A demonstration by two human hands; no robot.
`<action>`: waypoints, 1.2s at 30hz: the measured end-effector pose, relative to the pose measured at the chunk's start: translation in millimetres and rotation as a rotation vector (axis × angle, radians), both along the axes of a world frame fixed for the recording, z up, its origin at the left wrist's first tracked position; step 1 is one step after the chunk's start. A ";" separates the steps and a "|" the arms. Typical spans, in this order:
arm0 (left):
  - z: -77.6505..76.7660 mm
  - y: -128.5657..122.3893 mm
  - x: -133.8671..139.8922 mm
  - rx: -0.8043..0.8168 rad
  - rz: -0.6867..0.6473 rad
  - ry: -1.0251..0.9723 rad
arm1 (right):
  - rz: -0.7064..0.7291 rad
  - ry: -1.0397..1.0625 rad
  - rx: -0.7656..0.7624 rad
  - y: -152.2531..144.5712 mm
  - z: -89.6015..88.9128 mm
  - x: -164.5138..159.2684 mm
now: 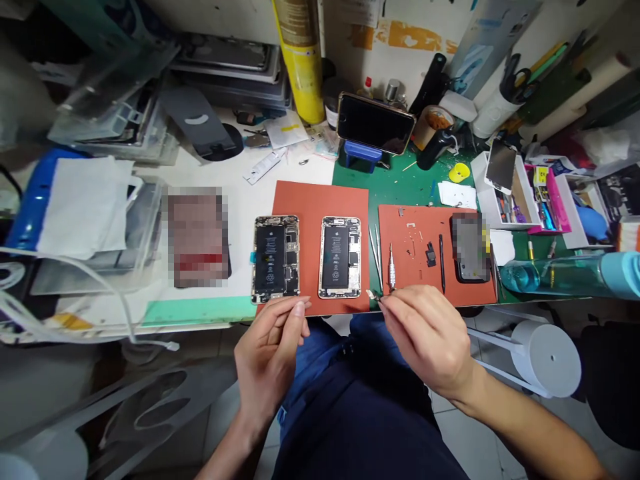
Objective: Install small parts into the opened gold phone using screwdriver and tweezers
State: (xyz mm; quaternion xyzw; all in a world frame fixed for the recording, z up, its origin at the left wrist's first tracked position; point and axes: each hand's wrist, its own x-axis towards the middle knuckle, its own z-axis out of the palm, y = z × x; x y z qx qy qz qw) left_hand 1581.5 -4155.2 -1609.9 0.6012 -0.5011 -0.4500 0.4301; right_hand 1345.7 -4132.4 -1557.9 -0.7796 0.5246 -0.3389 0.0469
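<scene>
Two opened phones with black batteries lie side by side: the left opened phone [276, 260] partly on the orange-red mat [320, 197], the right opened phone [341, 259] fully on it. My left hand [273, 350] is at the left phone's bottom edge, thumb pressed to the fingers; whatever they pinch is too small to make out. My right hand [433, 337] is closed in a pinch at the mat's front edge. A small dark piece with a pale end [371, 294] shows at its fingertips; its kind is unclear. Tweezers [376, 257] and a screwdriver [391, 267] lie just beyond.
A second orange-red mat [415, 287] bears small parts, a black stick [442, 263] and a dark phone [470, 247]. Another phone stands on a blue holder [363, 155] at the back. Tool boxes [505, 200] and a teal bottle [565, 275] are at right.
</scene>
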 end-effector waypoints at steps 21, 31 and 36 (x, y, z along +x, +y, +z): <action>-28.2 -7.6 24.8 -0.723 -0.293 -0.668 | 0.475 0.482 -0.209 -46.9 -52.7 18.0; -19.5 -16.8 25.7 -0.714 -0.418 -0.719 | 0.485 0.446 -0.105 -48.0 -43.8 22.4; -20.8 -17.5 25.8 -0.692 -0.451 -0.708 | 0.478 0.452 -0.106 -48.2 -42.9 20.9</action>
